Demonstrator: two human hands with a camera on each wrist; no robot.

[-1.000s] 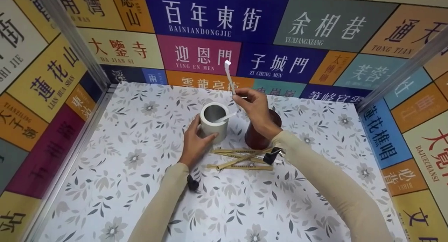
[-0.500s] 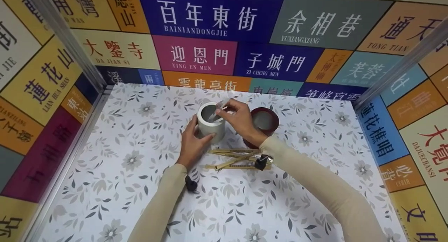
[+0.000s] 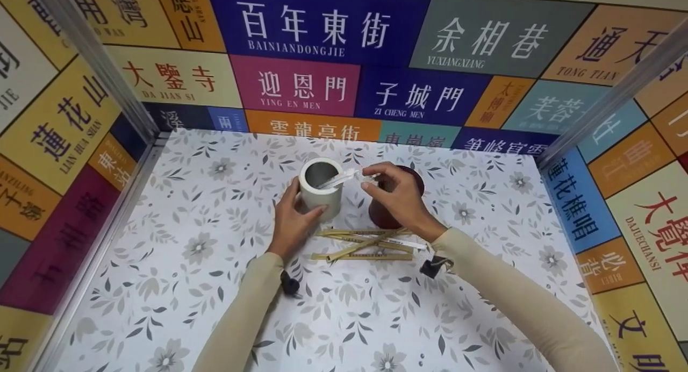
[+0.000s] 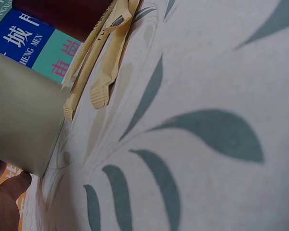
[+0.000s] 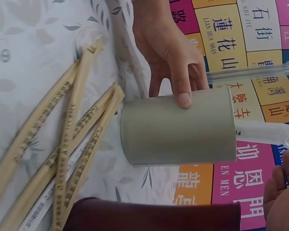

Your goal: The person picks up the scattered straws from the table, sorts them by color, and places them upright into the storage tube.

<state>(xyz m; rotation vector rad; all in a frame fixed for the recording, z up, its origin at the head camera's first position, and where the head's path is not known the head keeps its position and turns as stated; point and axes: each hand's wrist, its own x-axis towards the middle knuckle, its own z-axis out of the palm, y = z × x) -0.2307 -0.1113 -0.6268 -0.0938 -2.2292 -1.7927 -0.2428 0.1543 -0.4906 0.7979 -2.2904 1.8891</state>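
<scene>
My left hand point(image 3: 293, 221) grips a pale grey cylindrical cup point(image 3: 322, 202) from its left side, thumb across the front. White paper-wrapped straws point(image 3: 337, 178) lean out over the cup's right rim. Just right of their tips is my right hand point(image 3: 400, 197), fingers parted and holding nothing visible. In the right wrist view, its relaxed fingers point(image 5: 279, 185) sit close beside a white straw's end point(image 5: 269, 131). Behind the right hand stands a dark red cup point(image 3: 381, 216), partly hidden. Below the cups lie several tan paper-wrapped straws point(image 3: 371, 256), crossed over a white straw point(image 3: 414, 244).
A white tablecloth with leaf patterns point(image 3: 215, 307) covers the table. Colourful panels printed with characters point(image 3: 317, 28) form walls at the back and both sides. A metal post point(image 3: 113, 65) stands at the left back corner. Black devices point(image 3: 290, 283) sit at both wrists.
My right hand lowered a white straw into the grey cup, let it go and drew back to the right. The left hand stays on the cup. The view has shifted slightly.
</scene>
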